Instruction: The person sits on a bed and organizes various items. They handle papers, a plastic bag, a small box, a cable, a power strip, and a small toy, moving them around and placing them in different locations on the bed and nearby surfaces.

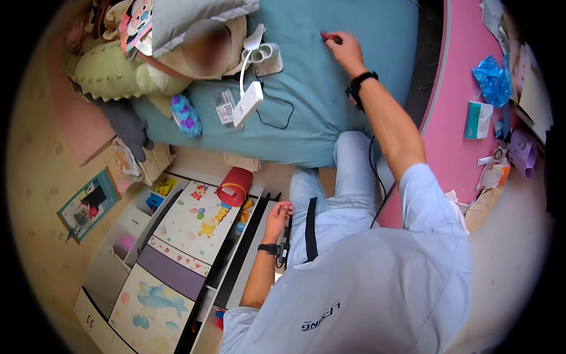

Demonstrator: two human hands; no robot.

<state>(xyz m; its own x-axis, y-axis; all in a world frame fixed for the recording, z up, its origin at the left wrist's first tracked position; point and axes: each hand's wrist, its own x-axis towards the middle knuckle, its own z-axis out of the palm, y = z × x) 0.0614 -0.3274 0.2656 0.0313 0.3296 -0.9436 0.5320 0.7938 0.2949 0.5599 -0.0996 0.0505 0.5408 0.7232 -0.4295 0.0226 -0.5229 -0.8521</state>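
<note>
My right hand reaches over the bed's blue-green fitted sheet, its fingers closed on a small dark red object whose kind I cannot make out. Down by my left thigh, my left hand hangs with the fingers loosely curled and nothing visible in it. On the bed, left of the right hand, stands a white gooseneck lamp beside a tray with cup-like holders. A clear plastic box lies by the lamp's base, and a dark cable curls over the sheet.
Plush toys, including a green crocodile-like one and a furry blue one, lie at the bed's left side. A red bucket rests on the decorated storage unit. On the pink surface at right are a blue plastic bag and a tissue pack.
</note>
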